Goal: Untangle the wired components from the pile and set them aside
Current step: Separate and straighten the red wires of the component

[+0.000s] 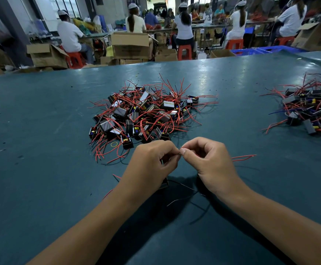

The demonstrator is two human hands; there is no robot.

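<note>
Wired components [142, 111], black with red leads, lie tangled; both hands' fingers [170, 150] apparently pinch one lead.

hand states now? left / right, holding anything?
Left hand: closed, pinching a thin wire at its fingertips.
Right hand: closed, pinching the same wire where the two hands meet.

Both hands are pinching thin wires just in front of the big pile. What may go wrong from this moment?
1. The left hand and right hand pinch a thin wire between the fingertips; a hard pull might snap it or tear it from its part.
2. Loose red wires and black wires lie under the wrists and could catch again.
3. The big pile lies close ahead, so a freed part may snag back into it rather than reach the pile on the right.
</note>
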